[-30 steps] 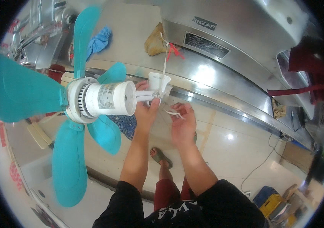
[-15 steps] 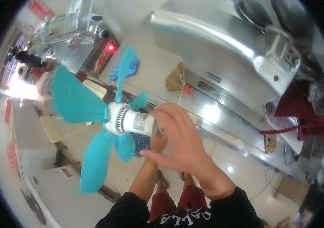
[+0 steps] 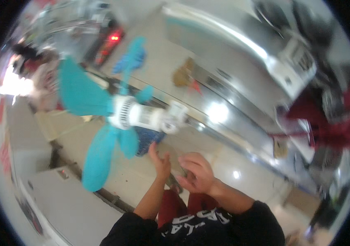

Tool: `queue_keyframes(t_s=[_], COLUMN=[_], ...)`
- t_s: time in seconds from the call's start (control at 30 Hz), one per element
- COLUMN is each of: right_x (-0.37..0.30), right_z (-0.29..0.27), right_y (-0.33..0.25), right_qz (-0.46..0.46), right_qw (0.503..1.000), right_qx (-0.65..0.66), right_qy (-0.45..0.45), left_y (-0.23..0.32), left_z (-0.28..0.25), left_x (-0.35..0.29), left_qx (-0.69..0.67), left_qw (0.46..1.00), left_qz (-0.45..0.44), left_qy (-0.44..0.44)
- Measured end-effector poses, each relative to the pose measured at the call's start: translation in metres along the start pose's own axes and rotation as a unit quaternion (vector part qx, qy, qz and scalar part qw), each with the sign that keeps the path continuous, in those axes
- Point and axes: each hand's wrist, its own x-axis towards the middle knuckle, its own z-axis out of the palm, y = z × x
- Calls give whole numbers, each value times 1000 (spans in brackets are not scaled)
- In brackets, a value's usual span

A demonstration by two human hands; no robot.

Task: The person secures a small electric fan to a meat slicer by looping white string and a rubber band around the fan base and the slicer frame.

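Note:
A fan (image 3: 146, 116) with teal blades and a white motor body hangs in front of me, its blades pointing left. At its right end is a white bracket (image 3: 177, 116). Below the motor body my left hand (image 3: 162, 164) is held up with its fingers stretched out, apart from the fan and holding nothing. To its right is my right hand (image 3: 199, 174), lower than the bracket, its fingers loosely bent and the thumb apart from them. Nothing shows in it, though motion blurs its fingers. Neither hand touches the fan.
Ahead runs a steel counter (image 3: 236, 110) with a brown cloth (image 3: 183, 74) and a blue cloth (image 3: 131, 60) at its back. A machine with red lights (image 3: 109, 45) stands at far left. Dark red cloth (image 3: 331, 112) lies at right. A white cabinet (image 3: 66, 205) is at lower left.
My right hand has dropped from the fan's end toward my body. The left hand has come out from behind the fan, lower and to the left. The bracket now shows uncovered.

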Motion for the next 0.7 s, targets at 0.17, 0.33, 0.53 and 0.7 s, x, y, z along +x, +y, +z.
queue_keyframes(t_s=[0.17,0.33,0.53,0.7], right_x=[-207,-383,-470,-483], right_z=[24,51,57,49], right_y=[94,241,442,549], right_qz=[441,458,484,369], right_qw=[893,867,796,829], right_qx=[28,-142,-135,-258], right_qy=[-84,-135,-337,-332], left_y=[-112,-187,-364,-518], left_z=[-20,-12,102,170], left_x=[-131,-155,-200,-259], left_qx=[47,267,353,303], left_qw=[953,767,594,487], left_qz=[-193,-61,215,396], left_qy=[-229,-581,-690,-717])
